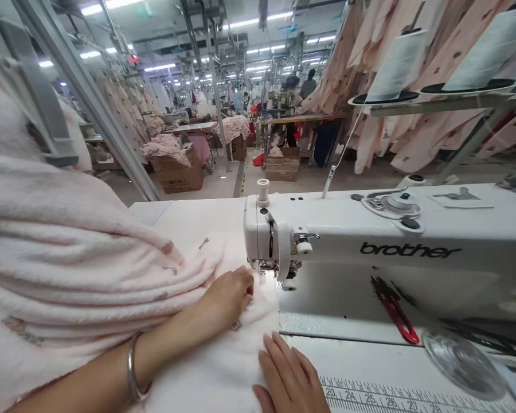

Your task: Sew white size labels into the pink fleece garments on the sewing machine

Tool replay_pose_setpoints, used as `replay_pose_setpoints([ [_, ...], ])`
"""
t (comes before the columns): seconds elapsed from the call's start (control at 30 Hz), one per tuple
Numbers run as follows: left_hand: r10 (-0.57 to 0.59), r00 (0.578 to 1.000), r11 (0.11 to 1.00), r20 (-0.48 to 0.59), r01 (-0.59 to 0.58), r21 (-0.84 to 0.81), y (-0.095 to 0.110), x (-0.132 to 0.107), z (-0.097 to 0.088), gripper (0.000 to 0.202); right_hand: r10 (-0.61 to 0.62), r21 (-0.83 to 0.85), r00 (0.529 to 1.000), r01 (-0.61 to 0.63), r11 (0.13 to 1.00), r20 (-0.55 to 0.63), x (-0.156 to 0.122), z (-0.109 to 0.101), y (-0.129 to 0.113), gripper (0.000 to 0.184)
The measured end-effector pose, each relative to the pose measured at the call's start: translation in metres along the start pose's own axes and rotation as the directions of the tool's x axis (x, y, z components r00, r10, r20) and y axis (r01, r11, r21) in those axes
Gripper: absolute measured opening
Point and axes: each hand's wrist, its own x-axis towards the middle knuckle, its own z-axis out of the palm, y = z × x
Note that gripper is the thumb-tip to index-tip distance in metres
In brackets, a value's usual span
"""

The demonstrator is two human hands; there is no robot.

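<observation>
Pale pink plush fabric (215,361) with small printed motifs spreads over the table and bunches in thick folds on the left. My left hand (227,295), a metal bangle on its wrist, is curled closed on the fabric just left of the needle area of a white sewing machine (335,229). Its fingertips are partly hidden. Lower down, my right hand (290,376) lies flat with fingers stretched, touching the fabric's right edge. A lit spot glows under the machine head, where the presser foot is hard to make out.
Red thread snips (395,312) lie on the machine bed, near a clear round plastic piece (464,364). A printed ruler scale (382,396) runs along the table. White thread cones (398,66) stand above the machine. Behind are cardboard boxes (178,172) and hanging pink garments.
</observation>
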Motion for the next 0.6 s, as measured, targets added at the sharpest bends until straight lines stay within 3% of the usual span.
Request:
replay_pose_setpoints([
  [0.1,-0.010,1.000,1.000,0.000,0.010,-0.006,-0.010,0.005,0.003,0.005,-0.058,0.057,0.997,0.055,0.997,0.056,0.010,-0.009,0.007,0.022],
  [0.27,0.012,0.999,0.999,-0.047,-0.014,-0.032,-0.001,-0.005,-0.012,0.006,0.127,0.124,0.965,-0.158,0.980,0.228,0.035,-0.020,0.010,0.018],
  [0.4,-0.063,0.993,0.969,-0.095,0.038,-0.246,0.015,-0.014,-0.010,0.011,0.200,0.015,0.959,-0.208,0.978,0.201,0.032,-0.016,0.010,0.013],
  [0.53,-0.260,0.954,0.748,0.151,0.297,-0.593,0.012,-0.012,0.011,0.016,0.216,-0.044,0.968,-0.212,0.976,0.128,0.021,-0.013,0.012,0.033],
  [0.6,-0.303,0.932,0.655,0.201,0.357,-0.666,0.006,-0.009,0.022,0.018,0.213,-0.053,0.969,-0.207,0.977,0.127,0.020,-0.013,0.013,0.044],
])
